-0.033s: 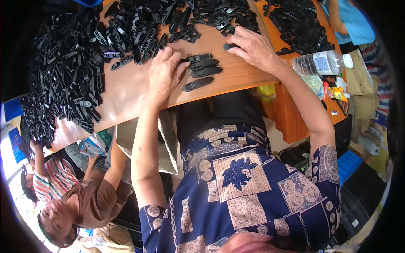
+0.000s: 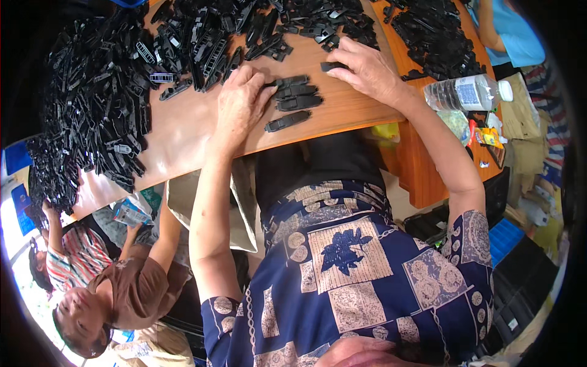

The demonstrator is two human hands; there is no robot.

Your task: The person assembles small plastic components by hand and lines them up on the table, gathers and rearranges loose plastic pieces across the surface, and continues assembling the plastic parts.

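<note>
My left hand (image 2: pixel 241 99) rests on the table with curled fingers, its thumb and forefinger pinching the left end of a long black plastic part (image 2: pixel 292 81). Close below that one lie two or so similar black parts (image 2: pixel 299 103), side by side. Slightly apart, nearer the table edge, is a single black part (image 2: pixel 287 121). My right hand (image 2: pixel 370 70) is to the right of this group, thumb and fingers closed on a small black plastic piece (image 2: pixel 331 66). The fingers hide part of that piece.
Big heaps of black plastic parts (image 2: pixel 98 92) cover the table's left and far sides; another heap (image 2: pixel 431 37) lies far right. A clear plastic bottle (image 2: pixel 458 92) lies right of my forearm. Co-workers sit at left, one in a brown shirt (image 2: pixel 131 290); a blue sleeve (image 2: pixel 520 37) shows far right.
The small black piece in my right fingers has shifted slightly to the left. Both hands stay nearly in the same place.
</note>
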